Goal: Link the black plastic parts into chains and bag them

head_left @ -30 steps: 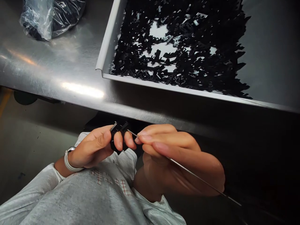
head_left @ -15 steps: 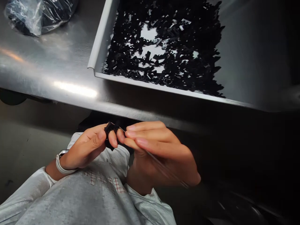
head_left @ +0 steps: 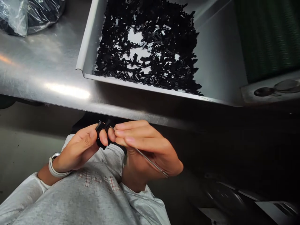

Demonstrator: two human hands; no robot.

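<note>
The tip of the thin steel rod (head_left: 150, 162) has just closed onto the small black part (head_left: 100, 134), and the two hands have drawn tighter together. The tip now disappears behind the fingers at the part, where a moment ago it stood just off it. The rod's far end now stops beside the heel of the right hand (head_left: 145, 147) instead of reaching well past it. The view has also swung, bringing a green ribbed panel (head_left: 269, 37) into the upper right of the frame.

The left hand (head_left: 77, 150) is closed on the part, with the thumb on one side and the fingers on the other. The right hand is also closed, its fingers curled around the rod and pinching it close to the part. The fingertips of both hands nearly touch. The part sits at lower centre, just below the table's front edge and above the chest.

There are two hands, one rod and one part in hand, though the fingers hide enough that it could be two pieces joined. Above them, one metal tray (head_left: 90, 37) sits on the steel table (head_left: 35, 65), holding one heap of black parts (head_left: 145, 53), far too many to count. One plastic bag (head_left: 30, 15) lies at the upper left. A white band (head_left: 53, 167) circles the left wrist, and a grey sweatshirt (head_left: 70, 200) fills the bottom of the frame.
</note>
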